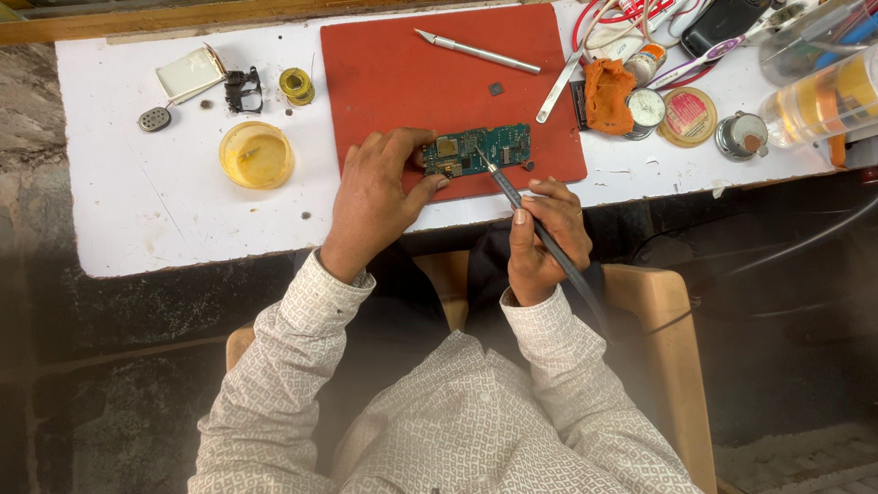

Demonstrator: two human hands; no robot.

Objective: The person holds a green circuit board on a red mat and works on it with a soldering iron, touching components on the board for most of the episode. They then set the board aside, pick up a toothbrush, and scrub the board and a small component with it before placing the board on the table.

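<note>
A small green circuit board (485, 148) lies on a red mat (402, 73) near the mat's front edge. My left hand (375, 197) pinches the board's left end between thumb and fingers. Held like a pen in my right hand (544, 238), a dark soldering iron (512, 194) touches its tip to the middle of the board. The iron's black cord runs back past my right wrist.
On the white table (155, 201) sit a round yellow dish (256, 155), a solder spool (296, 85), a black clip part (243, 90) and a white box (187, 73). A craft knife (476, 51) and tweezers (560, 87) lie farther back. Tins, an orange cloth (607, 94) and cables crowd the back right.
</note>
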